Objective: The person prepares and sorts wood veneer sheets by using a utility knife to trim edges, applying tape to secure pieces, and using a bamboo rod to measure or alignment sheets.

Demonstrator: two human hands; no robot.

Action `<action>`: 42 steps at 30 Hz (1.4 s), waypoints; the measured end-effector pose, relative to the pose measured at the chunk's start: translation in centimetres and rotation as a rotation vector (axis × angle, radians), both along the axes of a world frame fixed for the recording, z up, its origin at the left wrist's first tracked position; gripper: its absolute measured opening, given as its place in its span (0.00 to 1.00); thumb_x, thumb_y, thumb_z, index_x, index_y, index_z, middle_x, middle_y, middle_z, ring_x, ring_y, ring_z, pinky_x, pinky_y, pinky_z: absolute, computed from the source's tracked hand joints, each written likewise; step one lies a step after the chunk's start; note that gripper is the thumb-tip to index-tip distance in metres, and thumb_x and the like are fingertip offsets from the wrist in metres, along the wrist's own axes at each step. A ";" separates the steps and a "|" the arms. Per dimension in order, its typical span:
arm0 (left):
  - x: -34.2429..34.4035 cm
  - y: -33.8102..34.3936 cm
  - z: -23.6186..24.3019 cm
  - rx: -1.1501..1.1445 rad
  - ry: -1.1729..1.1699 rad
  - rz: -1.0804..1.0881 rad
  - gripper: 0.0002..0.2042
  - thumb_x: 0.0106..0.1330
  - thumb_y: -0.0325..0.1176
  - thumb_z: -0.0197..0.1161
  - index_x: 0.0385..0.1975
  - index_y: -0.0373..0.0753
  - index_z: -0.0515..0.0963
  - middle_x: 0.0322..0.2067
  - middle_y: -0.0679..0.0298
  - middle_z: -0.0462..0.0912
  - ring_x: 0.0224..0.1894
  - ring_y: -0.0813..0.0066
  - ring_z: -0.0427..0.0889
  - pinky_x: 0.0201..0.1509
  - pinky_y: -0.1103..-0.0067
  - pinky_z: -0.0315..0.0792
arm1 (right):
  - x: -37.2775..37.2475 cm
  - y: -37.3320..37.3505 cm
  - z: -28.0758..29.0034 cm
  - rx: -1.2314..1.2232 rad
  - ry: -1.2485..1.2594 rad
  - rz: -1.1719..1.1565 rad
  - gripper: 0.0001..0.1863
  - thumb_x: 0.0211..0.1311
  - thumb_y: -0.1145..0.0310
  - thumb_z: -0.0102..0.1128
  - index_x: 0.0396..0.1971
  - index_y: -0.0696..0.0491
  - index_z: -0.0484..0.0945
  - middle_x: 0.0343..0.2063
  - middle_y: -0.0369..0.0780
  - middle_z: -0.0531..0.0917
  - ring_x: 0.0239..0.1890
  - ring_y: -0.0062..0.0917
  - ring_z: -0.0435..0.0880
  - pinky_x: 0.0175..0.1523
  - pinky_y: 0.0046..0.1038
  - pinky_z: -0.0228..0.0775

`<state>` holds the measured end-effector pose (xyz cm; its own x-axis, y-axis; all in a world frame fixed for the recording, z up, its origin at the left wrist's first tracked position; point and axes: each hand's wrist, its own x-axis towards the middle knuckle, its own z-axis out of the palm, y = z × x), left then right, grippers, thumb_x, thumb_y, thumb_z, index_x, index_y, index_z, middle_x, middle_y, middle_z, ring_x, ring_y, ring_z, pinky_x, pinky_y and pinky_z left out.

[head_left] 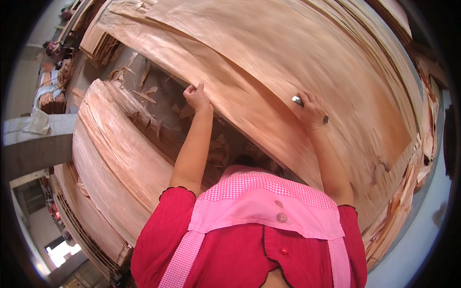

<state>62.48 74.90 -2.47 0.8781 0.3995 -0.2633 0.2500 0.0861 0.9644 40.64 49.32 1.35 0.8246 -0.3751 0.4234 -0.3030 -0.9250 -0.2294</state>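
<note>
A broad, thin sheet of tan wood veneer [240, 103] lies in front of me on a stack of similar sheets. My left hand [197, 98] is closed at the sheet's near edge, fingers curled round it and thumb raised. Further right, my right hand [313, 110] rests on the veneer surface. Its fingers wrap round a small dark tool [297, 101] with a shiny end; the grip hides most of it, so its kind is unclear. An upper veneer sheet [273, 43] overlaps the first, its edge running diagonally between my hands.
A second veneer stack [115, 139] stands at my left. Torn veneer scraps [146, 93] litter the gap between the stacks. A grey concrete beam [43, 139] lies at the far left. Ragged veneer edges [408, 192] hang along the right side. People are in the distance at upper left.
</note>
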 end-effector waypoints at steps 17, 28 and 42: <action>-4.0 -3.0 -0.4 1.081 -0.773 -0.496 0.31 0.46 0.35 0.66 0.51 0.35 0.63 0.50 0.52 0.67 0.57 0.55 0.59 0.62 0.63 0.49 | -1.2 0.0 -1.1 -0.081 0.014 0.102 0.19 0.42 0.65 0.60 0.41 0.42 0.76 0.49 0.33 0.72 0.49 0.29 0.70 0.47 0.36 0.62; -8.3 -14.4 -0.3 1.179 -0.714 -1.284 0.28 0.61 0.51 0.41 0.60 0.47 0.53 0.63 0.58 0.47 0.65 0.59 0.44 0.63 0.53 0.34 | -12.4 -1.2 0.3 -0.031 0.145 -0.076 0.20 0.45 0.71 0.59 0.43 0.49 0.73 0.48 0.40 0.72 0.53 0.32 0.67 0.51 0.33 0.62; 4.7 -12.2 -1.4 1.135 -0.837 -1.033 0.19 0.57 0.29 0.45 0.50 0.45 0.68 0.55 0.68 0.65 0.57 0.65 0.61 0.57 0.68 0.57 | 8.3 4.7 1.0 0.544 0.351 0.071 0.14 0.56 0.71 0.42 0.44 0.53 0.66 0.22 0.47 0.78 0.24 0.40 0.78 0.30 0.38 0.68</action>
